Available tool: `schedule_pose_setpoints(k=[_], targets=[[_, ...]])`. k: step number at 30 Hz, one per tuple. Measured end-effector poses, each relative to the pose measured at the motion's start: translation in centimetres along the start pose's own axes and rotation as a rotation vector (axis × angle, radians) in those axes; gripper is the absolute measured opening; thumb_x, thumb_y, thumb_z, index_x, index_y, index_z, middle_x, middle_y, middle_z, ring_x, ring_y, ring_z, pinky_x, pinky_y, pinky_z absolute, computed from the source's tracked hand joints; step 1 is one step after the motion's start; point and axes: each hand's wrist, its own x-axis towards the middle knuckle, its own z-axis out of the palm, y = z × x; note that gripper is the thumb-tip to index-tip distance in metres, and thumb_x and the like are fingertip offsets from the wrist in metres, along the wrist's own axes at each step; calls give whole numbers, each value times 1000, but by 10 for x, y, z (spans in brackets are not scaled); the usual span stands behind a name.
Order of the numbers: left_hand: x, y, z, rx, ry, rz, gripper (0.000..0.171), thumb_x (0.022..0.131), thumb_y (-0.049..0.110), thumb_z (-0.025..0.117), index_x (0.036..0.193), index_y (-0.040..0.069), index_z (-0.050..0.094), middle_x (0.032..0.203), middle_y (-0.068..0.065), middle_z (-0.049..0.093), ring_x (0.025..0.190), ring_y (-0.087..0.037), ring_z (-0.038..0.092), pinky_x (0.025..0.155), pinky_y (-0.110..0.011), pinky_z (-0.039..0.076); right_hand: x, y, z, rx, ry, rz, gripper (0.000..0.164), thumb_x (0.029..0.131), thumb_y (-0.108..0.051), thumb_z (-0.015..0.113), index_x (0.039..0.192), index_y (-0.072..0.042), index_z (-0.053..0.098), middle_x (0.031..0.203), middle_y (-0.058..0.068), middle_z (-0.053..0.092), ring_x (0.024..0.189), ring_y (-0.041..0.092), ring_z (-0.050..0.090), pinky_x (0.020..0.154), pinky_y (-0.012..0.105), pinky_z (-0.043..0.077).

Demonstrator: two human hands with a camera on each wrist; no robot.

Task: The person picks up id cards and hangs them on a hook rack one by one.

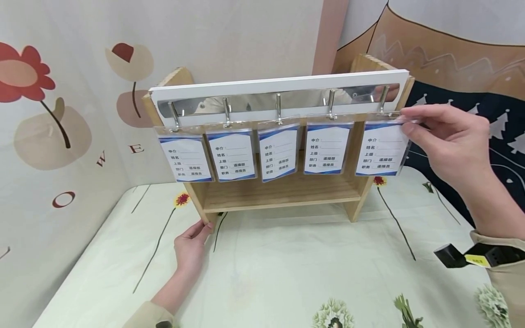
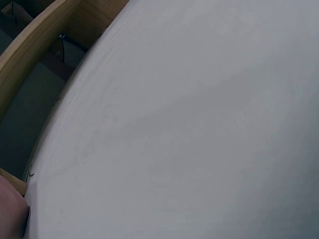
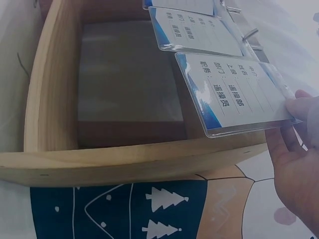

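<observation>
In the head view, my right hand [image 1: 449,141] pinches the upper right edge of the rightmost badge holder [image 1: 379,150], a clear sleeve with a white and blue card. It hangs at the last metal hook [image 1: 383,98] of the white-fronted strip. The right wrist view shows the same badge holder [image 3: 234,94] between thumb and fingers. My left hand [image 1: 193,246] holds the foot of the wooden rack [image 1: 283,193] at its lower left corner; part of its fingers is hidden behind the leg. Only a sliver of the left hand [image 2: 11,211] shows in the left wrist view.
Several more badge holders [image 1: 231,155] hang from the other hooks, side by side across the rack's front. The rack stands on a pale flowered cloth [image 1: 287,269]. Patterned curtains [image 1: 82,182] rise at the left and behind. A black wrist strap [image 1: 492,255] circles the right sleeve.
</observation>
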Motion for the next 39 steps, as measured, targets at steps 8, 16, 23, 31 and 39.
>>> schedule_pose_setpoints(k=[8,16,23,31,39], targets=[[-1,0,0,-7,6,1,39,100,18,68,135,0,65,131,-22,65,103,0,64,82,-6,48,2,0,2,7,-7,-8,29,94,11,66,119,1,75,108,-4,73,97,8,68,90,12,51],[-1,0,0,-10,7,5,39,100,18,68,134,0,65,131,-22,65,96,9,61,82,-6,48,3,-2,2,25,-20,-1,28,93,12,67,119,4,74,107,-1,74,96,9,69,89,12,51],[-1,1,1,1,10,-2,39,100,18,68,134,0,65,130,-21,66,109,-5,63,82,-6,47,4,-2,2,40,-43,51,32,93,13,67,121,0,75,110,-4,75,93,9,67,87,10,51],[0,1,0,-11,-4,-7,40,100,18,68,136,1,64,132,-20,65,115,-11,63,82,-5,47,7,4,5,55,-64,90,34,93,11,67,124,-2,74,110,-8,74,91,7,66,86,9,50],[-1,1,0,-14,-2,-11,40,100,18,68,135,1,64,132,-20,65,116,-14,63,82,-5,47,9,8,6,53,-71,100,33,94,10,67,124,-3,74,109,-10,74,93,5,66,86,9,50]])
